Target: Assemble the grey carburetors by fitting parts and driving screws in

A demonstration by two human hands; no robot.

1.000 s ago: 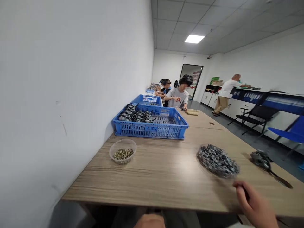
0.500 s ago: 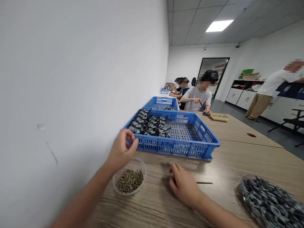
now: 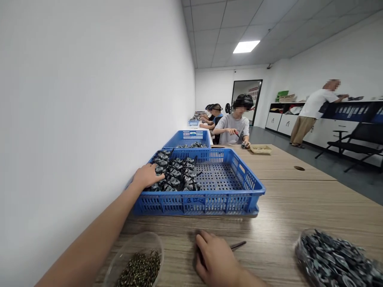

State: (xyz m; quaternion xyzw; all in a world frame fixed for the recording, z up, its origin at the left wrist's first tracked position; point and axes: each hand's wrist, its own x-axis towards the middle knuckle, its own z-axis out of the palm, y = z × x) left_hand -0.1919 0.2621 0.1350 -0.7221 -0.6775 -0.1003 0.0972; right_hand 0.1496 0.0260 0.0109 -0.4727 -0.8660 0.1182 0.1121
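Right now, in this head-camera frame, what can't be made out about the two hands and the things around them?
- Left hand: its fingertips sink among the dark metal parts in the blue crate; whether it grips one is hidden.
- Right hand: it covers most of a thin dark tool; only the tip shows.
- Screw bowl and tray of metal pieces: cut off by the bottom edge.
- Single parts: too small to identify.

The crate (image 3: 209, 199) is blue perforated plastic, slightly glossy. The table (image 3: 299, 191) shows matt wood-grain laminate. The parts (image 3: 176, 175) look like dark grey metal. The bowl (image 3: 134, 249) is clear plastic holding brassy screws (image 3: 140, 271).
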